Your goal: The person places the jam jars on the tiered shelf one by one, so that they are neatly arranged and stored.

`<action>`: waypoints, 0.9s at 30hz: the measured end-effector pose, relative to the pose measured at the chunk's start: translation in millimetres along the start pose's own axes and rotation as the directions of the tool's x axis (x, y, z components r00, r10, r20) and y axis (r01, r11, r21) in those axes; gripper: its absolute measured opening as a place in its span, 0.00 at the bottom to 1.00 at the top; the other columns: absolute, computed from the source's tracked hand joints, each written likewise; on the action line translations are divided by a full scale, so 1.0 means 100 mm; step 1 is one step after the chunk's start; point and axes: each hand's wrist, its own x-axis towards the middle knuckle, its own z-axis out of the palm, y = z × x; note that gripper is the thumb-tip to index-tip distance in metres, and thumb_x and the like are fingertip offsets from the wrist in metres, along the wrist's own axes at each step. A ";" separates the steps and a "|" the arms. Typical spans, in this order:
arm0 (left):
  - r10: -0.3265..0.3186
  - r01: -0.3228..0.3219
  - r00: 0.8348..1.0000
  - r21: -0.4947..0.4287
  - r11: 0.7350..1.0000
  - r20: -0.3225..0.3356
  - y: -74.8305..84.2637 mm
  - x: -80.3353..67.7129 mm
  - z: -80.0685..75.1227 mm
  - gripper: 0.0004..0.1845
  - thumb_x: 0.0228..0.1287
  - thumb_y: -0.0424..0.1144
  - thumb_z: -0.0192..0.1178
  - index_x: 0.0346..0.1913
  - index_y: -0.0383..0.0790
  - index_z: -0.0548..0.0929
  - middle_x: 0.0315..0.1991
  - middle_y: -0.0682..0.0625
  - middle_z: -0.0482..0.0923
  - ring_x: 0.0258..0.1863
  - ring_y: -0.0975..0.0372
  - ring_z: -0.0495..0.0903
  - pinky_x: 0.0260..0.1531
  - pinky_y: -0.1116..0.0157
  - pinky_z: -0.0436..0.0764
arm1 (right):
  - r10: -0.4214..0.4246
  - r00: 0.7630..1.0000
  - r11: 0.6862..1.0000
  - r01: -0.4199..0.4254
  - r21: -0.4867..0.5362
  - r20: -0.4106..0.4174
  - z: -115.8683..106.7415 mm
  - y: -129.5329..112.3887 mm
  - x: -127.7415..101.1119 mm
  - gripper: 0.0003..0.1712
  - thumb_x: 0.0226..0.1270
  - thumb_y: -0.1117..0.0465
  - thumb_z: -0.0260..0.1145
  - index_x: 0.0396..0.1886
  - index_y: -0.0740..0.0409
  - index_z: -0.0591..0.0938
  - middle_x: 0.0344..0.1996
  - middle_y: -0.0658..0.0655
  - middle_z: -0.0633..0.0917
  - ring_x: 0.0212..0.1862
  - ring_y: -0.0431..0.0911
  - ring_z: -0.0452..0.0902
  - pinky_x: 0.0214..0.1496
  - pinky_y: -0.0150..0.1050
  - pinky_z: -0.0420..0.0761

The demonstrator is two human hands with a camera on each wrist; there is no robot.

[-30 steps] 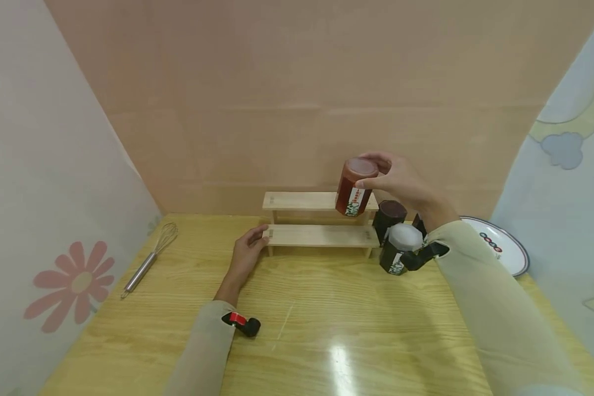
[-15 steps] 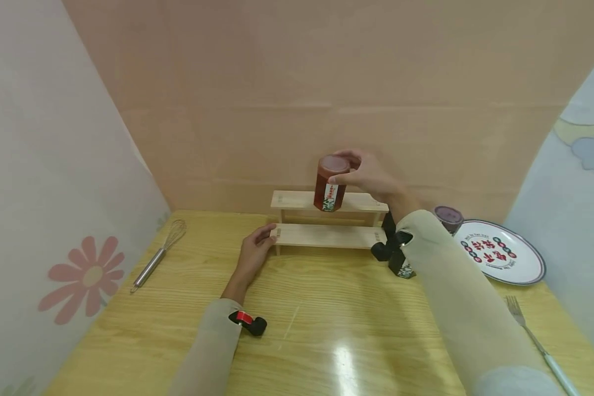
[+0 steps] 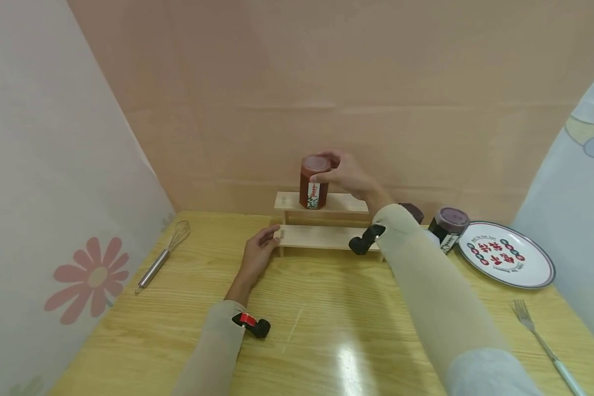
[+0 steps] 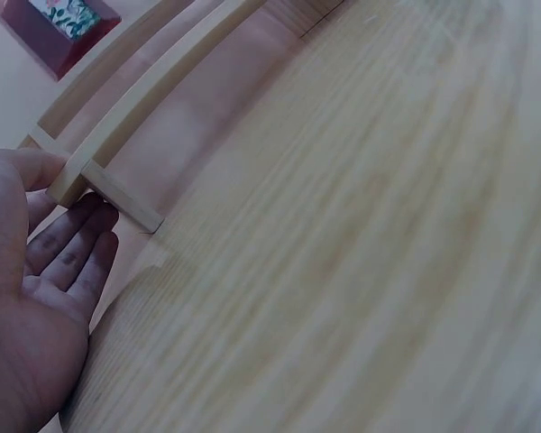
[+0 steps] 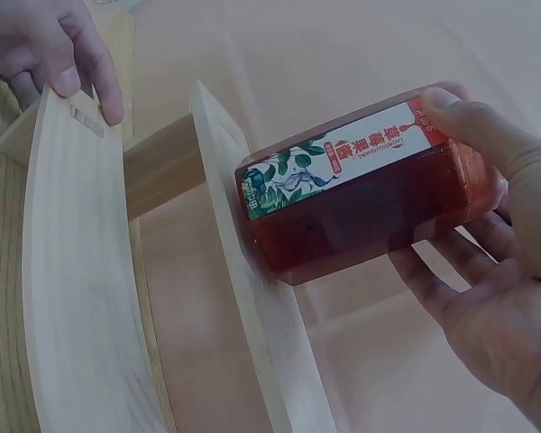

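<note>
Red jam jar (image 3: 313, 184), six-sided with a white and green label, upright on the top step of the wooden rack (image 3: 326, 236). Gripped near the lid by right hand (image 3: 346, 175), fingers curled round it. Left hand (image 3: 258, 254) pinching the lower step's left end.

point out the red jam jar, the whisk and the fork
red jam jar (image 3: 313, 187), head view, label side of the body
whisk (image 3: 153, 269), head view, middle of the metal handle
fork (image 3: 539, 341), head view, its thin neck
</note>
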 end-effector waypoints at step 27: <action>0.005 -0.005 1.000 0.004 1.000 0.015 -0.02 0.00 0.01 0.20 0.76 0.40 0.60 0.67 0.48 0.80 0.72 0.49 0.74 0.75 0.54 0.70 0.74 0.53 0.72 | -0.016 1.000 0.999 0.016 -0.038 0.013 0.10 0.08 0.10 0.38 0.63 0.65 0.77 0.71 0.55 0.73 0.63 0.62 0.81 0.64 0.52 0.77 0.69 0.50 0.78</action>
